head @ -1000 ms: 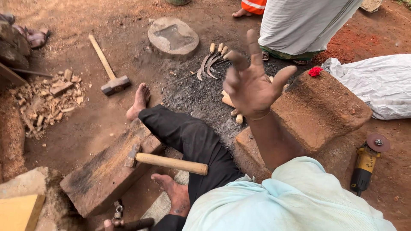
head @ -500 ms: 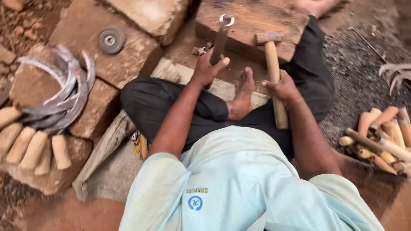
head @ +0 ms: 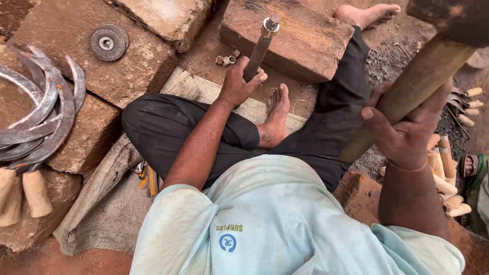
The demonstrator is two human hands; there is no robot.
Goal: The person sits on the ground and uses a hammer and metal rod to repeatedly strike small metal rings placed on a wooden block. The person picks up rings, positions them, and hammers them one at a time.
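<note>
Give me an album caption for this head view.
Left hand holds a metal rod; right hand raises a wooden-handled hammer.

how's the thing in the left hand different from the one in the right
The metal rod in the left hand is thin, dark and stands nearly upright on the wooden block. The hammer handle in the right hand is thick, pale wood, raised in the air and slanted. Both are gripped in a closed fist.

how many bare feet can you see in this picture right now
2. One bare foot rests sole-up on the sacking between the person's knees; the other foot lies at the top, beyond the stone block.
</note>
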